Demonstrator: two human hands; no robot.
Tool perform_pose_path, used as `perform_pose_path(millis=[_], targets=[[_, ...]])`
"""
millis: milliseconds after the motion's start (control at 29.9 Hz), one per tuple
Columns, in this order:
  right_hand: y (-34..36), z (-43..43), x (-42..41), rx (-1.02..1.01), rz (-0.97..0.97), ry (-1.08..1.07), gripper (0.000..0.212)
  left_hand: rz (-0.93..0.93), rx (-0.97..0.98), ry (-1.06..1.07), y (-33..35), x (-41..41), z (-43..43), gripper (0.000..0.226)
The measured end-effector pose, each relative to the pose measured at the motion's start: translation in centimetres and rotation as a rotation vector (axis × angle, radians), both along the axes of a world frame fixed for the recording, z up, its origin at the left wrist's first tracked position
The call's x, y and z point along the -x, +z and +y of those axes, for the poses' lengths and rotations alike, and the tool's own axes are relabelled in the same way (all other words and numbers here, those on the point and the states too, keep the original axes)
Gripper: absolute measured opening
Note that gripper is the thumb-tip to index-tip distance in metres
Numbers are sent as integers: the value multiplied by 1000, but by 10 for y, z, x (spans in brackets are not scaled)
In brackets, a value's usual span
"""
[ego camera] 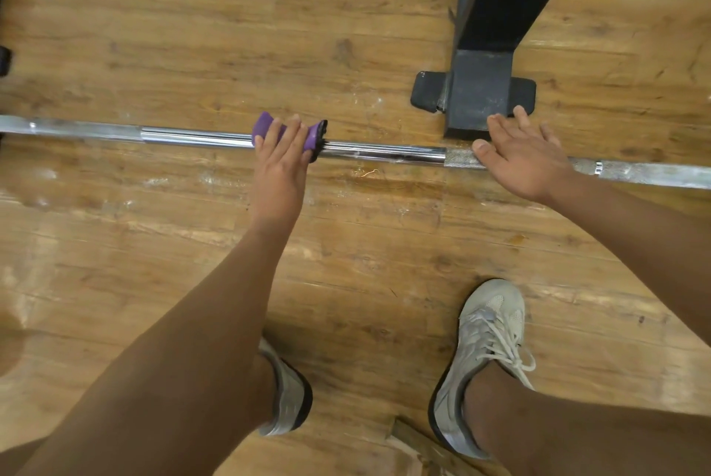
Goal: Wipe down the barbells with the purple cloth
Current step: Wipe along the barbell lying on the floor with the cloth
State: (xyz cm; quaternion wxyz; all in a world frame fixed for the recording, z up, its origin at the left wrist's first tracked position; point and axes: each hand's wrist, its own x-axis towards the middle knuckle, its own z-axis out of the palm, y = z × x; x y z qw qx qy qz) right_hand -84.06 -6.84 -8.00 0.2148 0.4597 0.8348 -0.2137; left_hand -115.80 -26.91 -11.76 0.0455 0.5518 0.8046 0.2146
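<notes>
Left hand [279, 164] grips the purple cloth [265, 127] wrapped on the barbell [192, 138], at its shiny middle. Right hand [519, 156], fingers spread flat, presses its rough stretch near a black rack foot [477, 94]. If that press slips, the bar may roll and pinch fingers.

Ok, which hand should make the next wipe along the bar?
Left. The left hand grips the purple cloth around the barbell, on its smooth section. The right hand lies open on the knurled part with no cloth, so it probably serves better steadying the bar.
</notes>
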Motion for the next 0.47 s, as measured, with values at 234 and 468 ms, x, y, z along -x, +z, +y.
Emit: perform_pose_path(millis=[234,468], targets=[[3,2,1,32,-5,0,76,7,-12,-195,-3,-37,23,42],[1,1,0,30,2,8,79,18,28,-129,5,-16,22,41]])
